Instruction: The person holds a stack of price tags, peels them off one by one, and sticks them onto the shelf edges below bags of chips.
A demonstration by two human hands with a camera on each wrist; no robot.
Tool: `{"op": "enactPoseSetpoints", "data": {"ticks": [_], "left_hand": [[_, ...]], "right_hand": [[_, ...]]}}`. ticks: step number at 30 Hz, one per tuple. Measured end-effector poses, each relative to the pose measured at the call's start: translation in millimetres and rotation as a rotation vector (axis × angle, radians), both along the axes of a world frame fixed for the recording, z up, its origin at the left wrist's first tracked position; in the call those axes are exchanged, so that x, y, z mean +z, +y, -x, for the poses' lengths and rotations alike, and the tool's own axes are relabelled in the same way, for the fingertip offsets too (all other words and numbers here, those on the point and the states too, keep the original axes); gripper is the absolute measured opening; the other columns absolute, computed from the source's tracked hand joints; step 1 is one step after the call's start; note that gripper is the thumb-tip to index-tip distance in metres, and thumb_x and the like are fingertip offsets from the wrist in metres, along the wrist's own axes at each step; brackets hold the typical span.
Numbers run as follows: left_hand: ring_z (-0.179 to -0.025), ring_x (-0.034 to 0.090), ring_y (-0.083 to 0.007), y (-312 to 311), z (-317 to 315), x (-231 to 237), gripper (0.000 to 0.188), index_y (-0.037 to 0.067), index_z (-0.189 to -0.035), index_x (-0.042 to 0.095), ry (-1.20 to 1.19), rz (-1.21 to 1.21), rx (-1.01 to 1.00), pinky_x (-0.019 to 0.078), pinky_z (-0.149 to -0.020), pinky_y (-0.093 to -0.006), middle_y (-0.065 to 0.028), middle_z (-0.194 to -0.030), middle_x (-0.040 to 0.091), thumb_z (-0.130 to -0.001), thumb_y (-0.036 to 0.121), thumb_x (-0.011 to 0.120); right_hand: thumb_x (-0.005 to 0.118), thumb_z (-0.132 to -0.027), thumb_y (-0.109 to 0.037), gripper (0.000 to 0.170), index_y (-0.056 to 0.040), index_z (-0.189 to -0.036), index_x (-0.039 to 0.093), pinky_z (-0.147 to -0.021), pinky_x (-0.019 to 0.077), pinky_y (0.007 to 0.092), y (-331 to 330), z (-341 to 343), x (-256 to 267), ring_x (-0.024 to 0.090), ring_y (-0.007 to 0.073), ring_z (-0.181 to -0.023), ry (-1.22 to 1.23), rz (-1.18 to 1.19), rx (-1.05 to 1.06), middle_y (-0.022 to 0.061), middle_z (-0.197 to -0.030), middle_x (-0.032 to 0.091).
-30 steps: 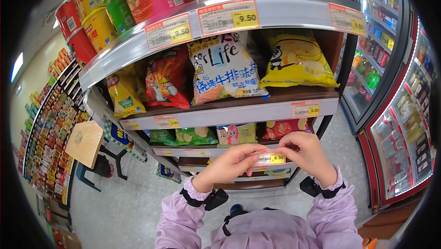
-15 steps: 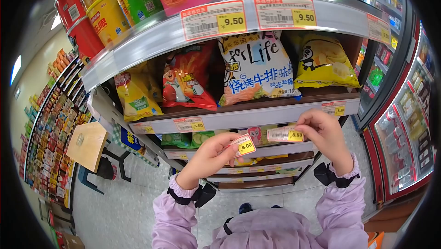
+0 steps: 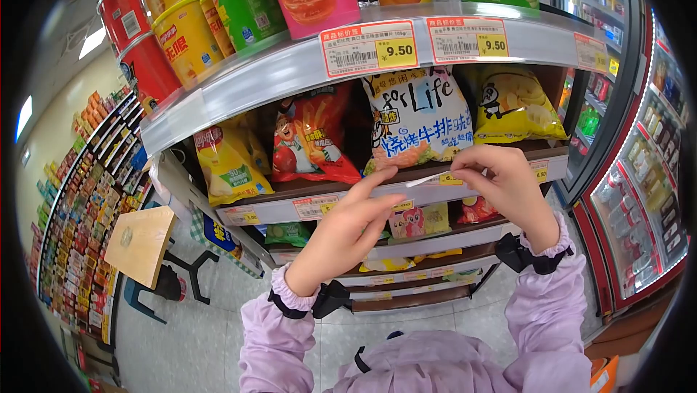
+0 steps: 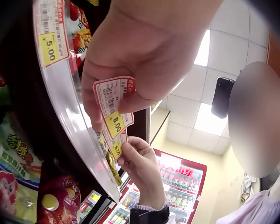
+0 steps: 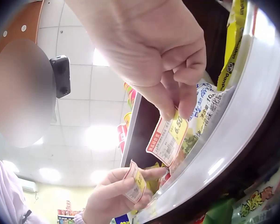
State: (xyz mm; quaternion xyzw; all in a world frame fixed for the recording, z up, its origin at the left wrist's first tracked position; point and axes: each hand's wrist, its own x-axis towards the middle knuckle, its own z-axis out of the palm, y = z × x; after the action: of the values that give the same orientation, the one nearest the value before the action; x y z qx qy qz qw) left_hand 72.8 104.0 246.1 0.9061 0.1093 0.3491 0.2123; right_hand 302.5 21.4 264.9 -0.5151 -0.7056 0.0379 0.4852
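In the left wrist view, the left hand (image 4: 135, 51) holds an 8.00 price tag (image 4: 113, 100) under its thumb; the head view shows that hand (image 3: 345, 226) with its index finger extended toward the shelf edge (image 3: 279, 204). The right hand (image 3: 501, 182) pinches a second tag (image 3: 425, 180), seen nearly edge-on. The right wrist view shows this 6.50 tag (image 5: 168, 140) between thumb and fingertips of the right hand (image 5: 154, 60). Just behind it stands a white snack bag (image 3: 417, 121). The left hand (image 5: 116, 191) appears lower in that view.
Red (image 3: 312, 139) and yellow (image 3: 229, 164) snack bags stand on the same shelf, with cans (image 3: 243, 5) above. A 5.00 tag (image 3: 316, 207) sits on the shelf edge. A wooden-topped stool (image 3: 138, 244) is at left, drink coolers (image 3: 639, 197) at right.
The hands first came apart, showing two separate tags, and then rose toward the shelf edge. The left index finger has extended, and the right hand's tag has turned edge-on.
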Motion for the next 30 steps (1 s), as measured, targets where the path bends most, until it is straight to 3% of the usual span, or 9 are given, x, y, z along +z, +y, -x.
{"op": "enactPoseSetpoints", "data": {"ticks": [2,7,11,16,18,30], "left_hand": [[-0.092,0.06,-0.02,0.3,-1.9,2.1,0.03,0.001,-0.112,0.057,0.037,0.001,-0.022,0.0493,-0.073,-0.0273,-0.0142,-0.124,0.05,-0.085,-0.007,0.047],[-0.093,0.06,-0.0226,2.9,-5.2,4.8,0.032,0.0,-0.112,0.056,0.104,0.042,-0.008,0.0486,-0.075,-0.0285,-0.0143,-0.121,0.051,-0.082,-0.007,0.048],[-0.093,0.06,-0.0255,4.1,-8.6,8.6,0.031,-0.001,-0.112,0.056,0.111,-0.059,0.029,0.0476,-0.078,-0.0303,-0.0158,-0.117,0.054,-0.082,-0.005,0.05],[-0.096,0.059,-0.0293,7.5,-10.9,7.1,0.03,-0.001,-0.112,0.056,0.131,-0.105,0.05,0.0473,-0.08,-0.032,-0.0165,-0.116,0.055,-0.082,-0.003,0.05],[-0.097,0.056,-0.0344,8.2,-12.0,5.8,0.029,-0.002,-0.108,0.054,0.12,-0.133,0.054,0.0476,-0.077,-0.0369,-0.016,-0.114,0.055,-0.08,-0.004,0.05],[-0.092,0.058,-0.0321,6.8,-11.4,6.4,0.043,-0.002,-0.111,0.05,0.246,-0.244,0.084,0.0502,-0.068,-0.0365,-0.014,-0.118,0.051,-0.069,-0.008,0.05]], "right_hand": [[0.063,-0.076,-0.005,0.009,-0.0016,-0.084,0.06,-0.06,0.0467,0.0296,3.1,1.6,1.1,0.06,0.0265,-0.067,-0.018,0.018,0.013,0.0112,-0.077,0.062],[0.061,-0.076,-0.005,0.008,-0.0022,-0.083,0.06,-0.061,0.0468,0.0314,12.1,0.4,-4.2,0.06,0.0269,-0.071,-0.085,-0.067,0.015,0.0102,-0.078,0.06],[0.061,-0.075,-0.005,0.007,-0.0031,-0.082,0.06,-0.061,0.0464,0.0336,16.0,0.6,-6.0,0.058,0.0279,-0.072,-0.151,-0.133,-0.023,0.009,-0.079,0.058],[0.062,-0.073,0.0,0.009,-0.001,-0.081,0.059,-0.062,0.0465,0.0315,19.2,-0.2,-12.3,0.058,0.0261,-0.071,-0.162,-0.151,-0.044,0.0098,-0.079,0.057],[0.063,-0.073,-0.001,0.009,-0.0012,-0.081,0.059,-0.062,0.0467,0.0319,18.9,0.0,-12.9,0.058,0.0261,-0.071,-0.173,-0.145,-0.053,0.0096,-0.08,0.057],[0.063,-0.072,-0.002,0.009,-0.0027,-0.08,0.06,-0.061,0.0478,0.0336,18.9,-1.4,-17.3,0.059,0.0278,-0.072,-0.262,-0.134,-0.118,0.0081,-0.081,0.058]]}}
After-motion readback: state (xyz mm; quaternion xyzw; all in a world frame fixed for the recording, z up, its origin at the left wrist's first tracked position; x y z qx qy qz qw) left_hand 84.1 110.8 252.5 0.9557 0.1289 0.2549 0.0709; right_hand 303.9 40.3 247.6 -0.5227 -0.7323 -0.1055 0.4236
